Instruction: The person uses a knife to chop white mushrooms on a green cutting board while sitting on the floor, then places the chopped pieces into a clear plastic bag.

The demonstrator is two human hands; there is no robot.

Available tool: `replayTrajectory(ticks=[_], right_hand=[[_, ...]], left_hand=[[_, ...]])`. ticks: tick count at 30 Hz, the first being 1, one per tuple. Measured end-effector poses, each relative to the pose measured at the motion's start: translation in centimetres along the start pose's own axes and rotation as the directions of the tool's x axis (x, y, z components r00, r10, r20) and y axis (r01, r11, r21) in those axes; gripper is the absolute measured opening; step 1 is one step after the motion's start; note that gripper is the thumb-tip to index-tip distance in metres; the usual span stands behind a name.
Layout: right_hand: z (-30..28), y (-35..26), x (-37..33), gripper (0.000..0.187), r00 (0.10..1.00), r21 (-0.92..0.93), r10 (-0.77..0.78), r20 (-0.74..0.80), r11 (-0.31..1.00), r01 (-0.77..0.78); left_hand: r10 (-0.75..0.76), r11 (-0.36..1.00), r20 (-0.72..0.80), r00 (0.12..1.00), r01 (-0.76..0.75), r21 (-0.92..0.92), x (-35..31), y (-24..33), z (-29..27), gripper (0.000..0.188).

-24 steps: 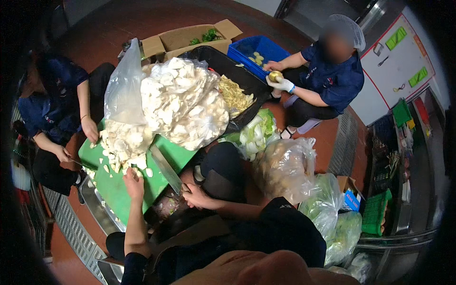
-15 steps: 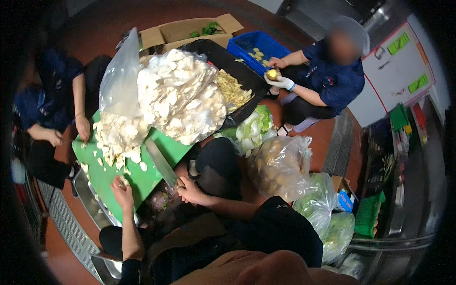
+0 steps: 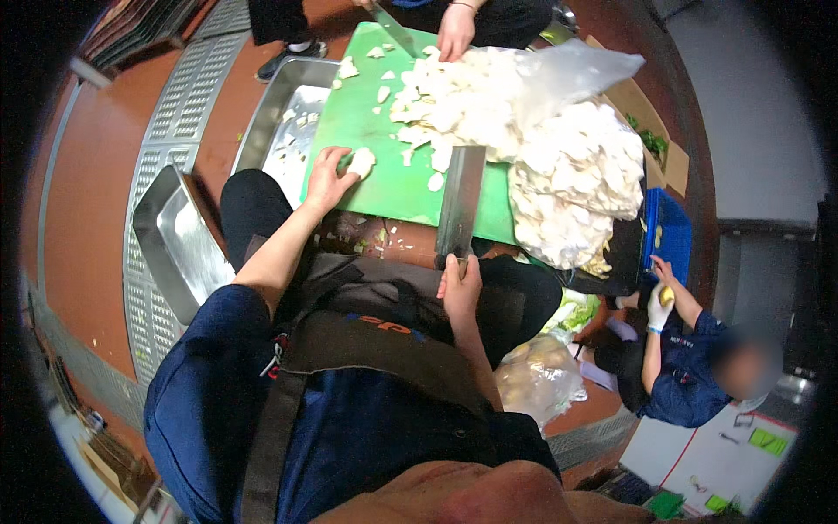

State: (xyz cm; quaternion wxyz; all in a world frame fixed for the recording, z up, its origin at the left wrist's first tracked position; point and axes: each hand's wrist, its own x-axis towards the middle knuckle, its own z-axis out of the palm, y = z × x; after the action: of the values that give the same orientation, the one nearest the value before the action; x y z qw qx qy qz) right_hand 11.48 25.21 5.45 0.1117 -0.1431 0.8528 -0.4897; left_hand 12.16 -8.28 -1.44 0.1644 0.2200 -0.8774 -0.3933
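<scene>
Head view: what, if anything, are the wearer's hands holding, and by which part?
The right hand holds the cleaver by its handle. The left hand touches a pale piece at its left edge; whether it grips cannot be told.

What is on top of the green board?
Pale pieces lie on the board, one at the left hand; the cleaver and a co-worker's knife extend over it. Anything under the pieces or bulging bag is hidden.

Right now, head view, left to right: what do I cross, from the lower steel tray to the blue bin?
Lower steel tray → left hand → white piece by its fingers → cleaver → bulging bag of white pieces → blue bin.
</scene>
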Motion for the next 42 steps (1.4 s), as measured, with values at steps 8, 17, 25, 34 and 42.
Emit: replayTrajectory(ticks=[8,17,25,34,42], right_hand=[[1.2,-7.3,4.0,0.027,0.918,-0.525,-0.297,0.263,0.754,0.394],[2.2,-7.8,6.4,0.026,0.854,-0.577,-0.314,0.415,0.635,0.514],[2.1,-7.1,7.6,0.026,0.89,-0.536,-0.202,0.408,0.737,0.413],[3.5,-4.3,9.9,0.025,0.852,-0.562,-0.129,0.507,0.7,0.441],[5.7,-1.9,9.9,0.027,0.902,-0.543,-0.191,0.386,0.744,0.39]], left_hand=[[0.1,0.994,-0.044,0.994,-0.098,0.046,1.1,-0.4,1.0,0.025],[0.174,0.982,-0.076,0.982,-0.167,0.088,1.3,-0.7,1.2,0.022],[0.162,0.984,-0.087,0.983,-0.154,0.09,1.3,-0.8,1.3,0.02],[0.178,0.979,-0.077,0.981,-0.169,0.11,0.9,-0.8,1.1,0.02],[0.054,0.998,-0.063,0.997,-0.052,0.045,0.3,-0.9,0.8,0.021]])
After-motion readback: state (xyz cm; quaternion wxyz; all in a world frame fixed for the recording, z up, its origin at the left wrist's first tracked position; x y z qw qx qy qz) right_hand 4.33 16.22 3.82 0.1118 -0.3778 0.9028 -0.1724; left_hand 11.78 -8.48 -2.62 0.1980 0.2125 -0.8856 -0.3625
